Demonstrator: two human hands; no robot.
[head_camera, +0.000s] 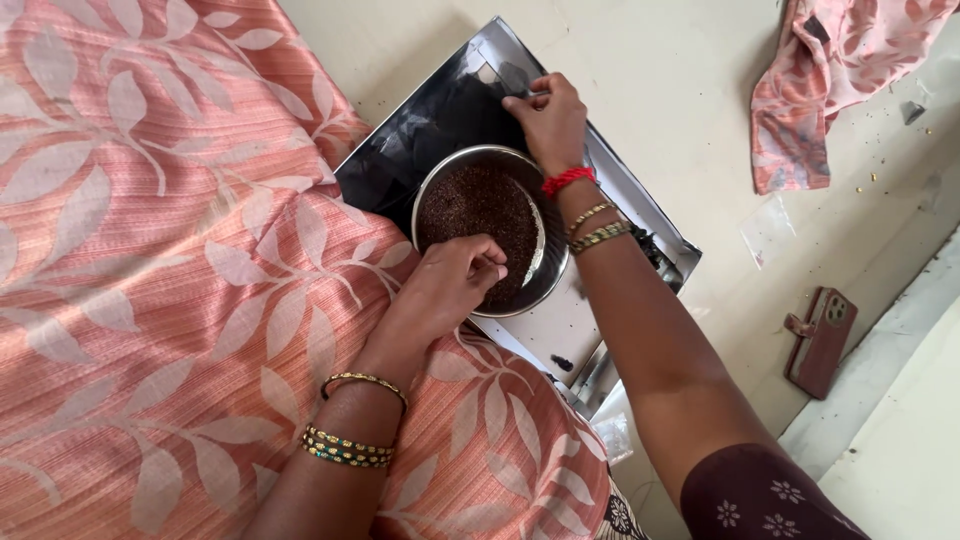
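Head view: seed bowl between hands (touching)

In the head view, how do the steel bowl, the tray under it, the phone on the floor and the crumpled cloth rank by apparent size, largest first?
1. Tray, partly hidden by the bowl and the hands.
2. Steel bowl and crumpled cloth: they look alike, and the cloth is cut by the picture's edge, so I do not rank them.
3. Phone, clearly smallest.
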